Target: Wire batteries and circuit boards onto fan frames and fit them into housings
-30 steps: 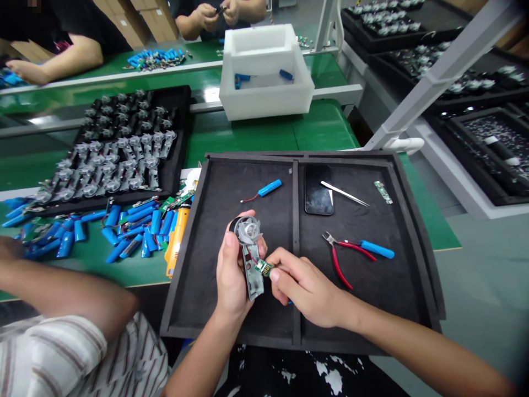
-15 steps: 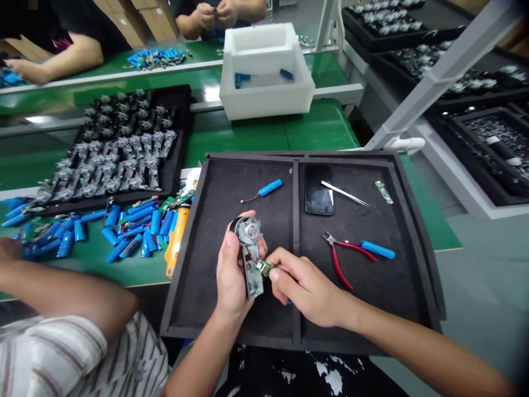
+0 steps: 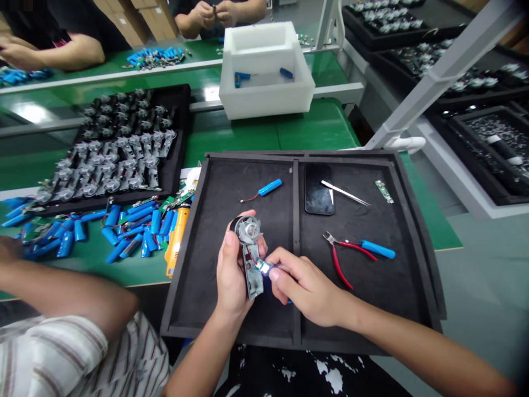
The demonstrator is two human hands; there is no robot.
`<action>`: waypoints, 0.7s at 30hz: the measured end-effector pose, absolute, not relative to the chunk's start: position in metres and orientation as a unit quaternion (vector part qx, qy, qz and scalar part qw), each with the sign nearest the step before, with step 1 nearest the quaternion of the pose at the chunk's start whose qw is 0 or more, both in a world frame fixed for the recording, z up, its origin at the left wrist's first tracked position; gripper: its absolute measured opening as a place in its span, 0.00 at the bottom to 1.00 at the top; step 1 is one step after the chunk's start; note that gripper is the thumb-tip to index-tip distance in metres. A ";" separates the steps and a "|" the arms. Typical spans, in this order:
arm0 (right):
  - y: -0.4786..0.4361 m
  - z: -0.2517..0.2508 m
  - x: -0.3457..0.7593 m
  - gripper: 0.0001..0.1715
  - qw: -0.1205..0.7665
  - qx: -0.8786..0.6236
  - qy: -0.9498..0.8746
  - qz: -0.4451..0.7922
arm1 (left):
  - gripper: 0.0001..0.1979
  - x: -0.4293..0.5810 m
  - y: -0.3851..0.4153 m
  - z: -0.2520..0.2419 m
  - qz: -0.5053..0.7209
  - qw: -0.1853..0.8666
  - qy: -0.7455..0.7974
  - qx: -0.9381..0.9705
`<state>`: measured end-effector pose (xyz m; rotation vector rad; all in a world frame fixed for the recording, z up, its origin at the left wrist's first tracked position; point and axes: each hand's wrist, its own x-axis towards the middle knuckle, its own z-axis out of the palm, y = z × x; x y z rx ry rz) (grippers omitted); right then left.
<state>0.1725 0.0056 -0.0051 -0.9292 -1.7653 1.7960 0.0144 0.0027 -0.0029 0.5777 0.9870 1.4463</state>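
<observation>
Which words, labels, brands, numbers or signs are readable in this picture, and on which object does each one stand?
No text is readable.
Small green circuit board in the bare right hand: white glow, no digits legible.
Small white labels on brown cardboard boxes: too small to read.
Black rectangular phone: no legible text.

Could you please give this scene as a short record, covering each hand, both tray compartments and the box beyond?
Left hand: holds grey plastic housing with finned round end
Right hand: pinches small circuit board, glowing white
Left compartment: blue cylindrical battery with wire
Right compartment: black rectangular phone, silver tweezers partly across it, red-handled cutters, second blue battery, green circuit strip
Beyond: white plastic box
</observation>
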 end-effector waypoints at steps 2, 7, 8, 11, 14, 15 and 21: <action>0.005 -0.005 0.172 0.07 0.227 -0.335 -0.638 0.655 | 0.27 0.015 0.003 -0.003 0.627 0.602 0.426 0.251; 0.004 -0.006 0.172 0.06 0.230 -0.334 -0.648 0.644 | 0.27 0.015 0.002 -0.003 0.628 0.606 0.420 0.251; 0.004 -0.006 0.172 0.07 0.231 -0.334 -0.648 0.645 | 0.26 0.015 0.002 -0.003 0.628 0.606 0.418 0.250; 0.003 -0.006 0.172 0.07 0.223 -0.335 -0.647 0.648 | 0.26 0.015 0.002 -0.003 0.630 0.606 0.416 0.250; 0.003 -0.007 0.171 0.07 0.219 -0.334 -0.646 0.651 | 0.26 0.015 0.002 -0.003 0.630 0.606 0.417 0.249; 0.003 -0.008 0.171 0.07 0.220 -0.332 -0.644 0.653 | 0.26 0.015 0.002 -0.003 0.631 0.605 0.417 0.249; 0.002 -0.009 0.172 0.07 0.222 -0.332 -0.645 0.651 | 0.26 0.015 0.003 -0.005 0.630 0.607 0.417 0.248</action>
